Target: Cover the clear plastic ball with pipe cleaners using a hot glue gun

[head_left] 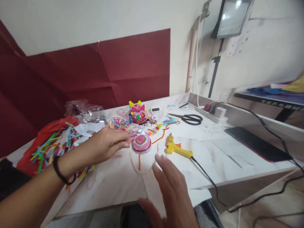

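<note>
My left hand (113, 143) is closed in a pinch on one end of a pale pipe cleaner (139, 172). From there it sags in a loop and rises past the fingertips of my right hand (169, 182). That hand is open, its thumb spread from the fingers; whether it touches the pipe cleaner I cannot tell. Just beyond the loop sits a round pink, white and orange coiled piece (142, 142), with an orange pipe cleaner (139, 162) sticking out below it. To the right lies a yellow hot glue gun (178, 149), its nozzle pointing away.
Behind stands a colourful animal-like figure (139, 114) with yellow ears. Black-handled scissors (190, 118), a small digital display (155, 109) and a dark phone-like slab (257, 144) lie rightward. A red bag (57, 126) spills pipe cleaners at left. Black cables (268, 129) cross the right edge.
</note>
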{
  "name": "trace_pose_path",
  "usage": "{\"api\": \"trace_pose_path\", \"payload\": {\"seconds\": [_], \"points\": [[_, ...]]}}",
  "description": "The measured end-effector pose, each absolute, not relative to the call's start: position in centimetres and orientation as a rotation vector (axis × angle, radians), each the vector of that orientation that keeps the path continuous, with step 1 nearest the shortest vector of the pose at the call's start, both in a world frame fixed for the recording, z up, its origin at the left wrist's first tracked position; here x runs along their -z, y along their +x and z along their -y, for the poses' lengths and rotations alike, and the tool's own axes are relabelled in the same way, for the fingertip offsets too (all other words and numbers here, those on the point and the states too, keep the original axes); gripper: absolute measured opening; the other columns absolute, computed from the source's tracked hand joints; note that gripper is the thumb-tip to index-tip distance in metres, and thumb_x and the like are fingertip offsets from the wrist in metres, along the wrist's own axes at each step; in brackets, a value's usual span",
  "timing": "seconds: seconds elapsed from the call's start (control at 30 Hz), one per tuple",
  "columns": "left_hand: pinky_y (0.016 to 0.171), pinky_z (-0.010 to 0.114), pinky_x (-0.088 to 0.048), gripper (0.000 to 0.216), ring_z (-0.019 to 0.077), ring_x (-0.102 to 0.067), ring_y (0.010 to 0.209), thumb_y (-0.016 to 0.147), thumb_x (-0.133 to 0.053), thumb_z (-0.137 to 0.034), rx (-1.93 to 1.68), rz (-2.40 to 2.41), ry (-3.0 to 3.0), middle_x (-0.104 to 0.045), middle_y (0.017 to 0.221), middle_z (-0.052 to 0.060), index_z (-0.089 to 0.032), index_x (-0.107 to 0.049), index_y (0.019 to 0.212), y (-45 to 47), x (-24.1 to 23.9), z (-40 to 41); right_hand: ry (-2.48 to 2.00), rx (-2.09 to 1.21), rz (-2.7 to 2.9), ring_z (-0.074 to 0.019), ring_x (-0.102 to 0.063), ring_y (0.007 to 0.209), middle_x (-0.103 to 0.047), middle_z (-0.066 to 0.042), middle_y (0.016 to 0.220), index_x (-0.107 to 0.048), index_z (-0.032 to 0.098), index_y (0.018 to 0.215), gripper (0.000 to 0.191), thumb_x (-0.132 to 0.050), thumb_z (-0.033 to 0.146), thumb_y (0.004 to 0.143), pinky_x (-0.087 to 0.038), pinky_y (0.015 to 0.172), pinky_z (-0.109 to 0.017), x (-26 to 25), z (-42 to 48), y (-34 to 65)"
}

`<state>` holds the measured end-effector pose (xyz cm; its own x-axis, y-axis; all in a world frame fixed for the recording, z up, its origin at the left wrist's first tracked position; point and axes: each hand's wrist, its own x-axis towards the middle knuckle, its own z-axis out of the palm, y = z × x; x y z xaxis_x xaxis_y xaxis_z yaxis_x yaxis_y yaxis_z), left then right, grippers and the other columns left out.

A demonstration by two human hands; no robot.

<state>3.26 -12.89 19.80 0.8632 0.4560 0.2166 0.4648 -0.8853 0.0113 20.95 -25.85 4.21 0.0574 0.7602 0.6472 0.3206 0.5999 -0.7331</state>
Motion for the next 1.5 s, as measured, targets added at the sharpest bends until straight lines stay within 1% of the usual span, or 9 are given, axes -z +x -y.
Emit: {"api": "trace_pose_path", "payload": {"seconds": [0.07, 0.13, 0.2, 0.47, 0.77, 1.0, 1.2, 1.33, 1.5], "points": [[0.056, 0.019, -0.036, 0.027, 0.0098, -0.053, 0.054, 0.094, -0.045, -0.023, 0.382, 0.731, -3.001, -0.056, 0.060, -0.004, -0.018, -0.058, 0.070, 3.7, -20.5, 13.3, -0.937, -0.087, 1.723, -0.0340, -0.058, 0.115, -0.070, -0.013, 0.110, -0.058, 0.019, 0.120, 0.029, -0.057, 0.016, 0.091, -0.034, 0.103, -0.061, -5.5, 23.5, 21.9], [0.055, 0.019, -0.036, 0.026, 0.0096, -0.053, 0.054, 0.093, -0.046, -0.024, 0.456, 0.772, -2.977, -0.058, 0.060, -0.004, -0.018, -0.058, 0.071, 3.6, -20.7, 13.2, -0.859, -0.165, 1.842, -0.0219, -0.065, 0.083, -0.070, -0.004, 0.078, -0.063, 0.019, 0.095, 0.018, -0.047, 0.012, 0.094, -0.047, 0.092, -0.043, -6.4, 22.4, 23.1], [0.055, 0.019, -0.036, 0.025, 0.0097, -0.054, 0.054, 0.091, -0.047, -0.024, 0.494, 0.874, -2.961, -0.058, 0.061, -0.004, -0.018, -0.057, 0.070, 3.3, -20.3, 12.6, -0.890, -0.390, 1.857, -0.0169, -0.062, 0.071, -0.065, -0.002, 0.070, -0.063, 0.020, 0.084, 0.023, -0.044, 0.015, 0.096, -0.050, 0.071, -0.028, -6.8, 22.3, 24.7], [0.055, 0.019, -0.036, 0.026, 0.0101, -0.050, 0.055, 0.089, -0.043, -0.025, 0.580, 1.122, -3.059, -0.053, 0.059, -0.006, -0.019, -0.053, 0.065, 3.4, -17.0, 9.9, -1.185, -0.763, 1.746, -0.0153, -0.063, 0.068, -0.068, -0.002, 0.075, -0.069, 0.021, 0.098, 0.021, -0.049, 0.027, 0.096, -0.047, 0.063, -0.025, -6.1, 22.8, 30.4], [0.052, 0.020, -0.036, 0.029, 0.0119, -0.050, 0.054, 0.088, -0.045, -0.033, 0.668, 1.218, -3.017, -0.054, 0.058, -0.005, -0.018, -0.059, 0.067, 3.7, -15.4, 8.6, -1.317, -0.469, 1.834, -0.0164, -0.066, 0.063, -0.069, -0.004, 0.069, -0.068, 0.018, 0.091, 0.025, -0.043, 0.019, 0.093, -0.048, 0.059, -0.026, -4.9, 22.4, 32.7], [0.053, 0.020, -0.037, 0.029, 0.0118, -0.050, 0.053, 0.087, -0.047, -0.032, 0.795, 1.283, -2.961, -0.055, 0.056, -0.005, -0.019, -0.059, 0.064, 3.8, -14.1, 8.5, -1.378, -0.577, 1.585, -0.0158, -0.063, 0.056, -0.070, -0.003, 0.064, -0.067, 0.019, 0.084, 0.025, -0.050, 0.035, 0.093, -0.048, 0.053, -0.025, -4.8, 22.4, 33.3], [0.055, 0.021, -0.041, 0.025, 0.0129, -0.055, 0.056, 0.087, -0.048, -0.030, 0.947, 1.313, -2.928, -0.060, 0.059, -0.004, -0.020, -0.058, 0.067, 4.7, -12.4, 8.7, -1.158, -1.016, 1.091, -0.0137, -0.059, 0.050, -0.069, -0.004, 0.058, -0.065, 0.016, 0.070, 0.037, -0.074, 0.052, 0.075, -0.047, 0.047, -0.023, -5.2, 21.9, 34.1], [0.054, 0.021, -0.041, 0.024, 0.0125, -0.056, 0.055, 0.087, -0.049, -0.030, 0.983, 1.311, -2.946, -0.061, 0.059, -0.004, -0.019, -0.061, 0.069, 5.3, -11.5, 8.4, -1.170, -1.014, 0.986, -0.0131, -0.058, 0.047, -0.069, -0.005, 0.056, -0.068, 0.014, 0.068, 0.041, -0.083, 0.053, 0.063, -0.046, 0.043, -0.022, -6.0, 21.7, 34.7], [0.053, 0.021, -0.039, 0.024, 0.0124, -0.054, 0.053, 0.086, -0.052, -0.030, 1.049, 1.330, -2.935, -0.059, 0.056, -0.004, -0.019, -0.063, 0.067, 5.7, -10.8, 8.4, -1.217, -0.953, 0.975, -0.0122, -0.054, 0.045, -0.068, -0.005, 0.050, -0.070, 0.015, 0.064, 0.038, -0.085, 0.049, 0.062, -0.044, 0.043, -0.022, -5.6, 21.6, 35.5]]}}
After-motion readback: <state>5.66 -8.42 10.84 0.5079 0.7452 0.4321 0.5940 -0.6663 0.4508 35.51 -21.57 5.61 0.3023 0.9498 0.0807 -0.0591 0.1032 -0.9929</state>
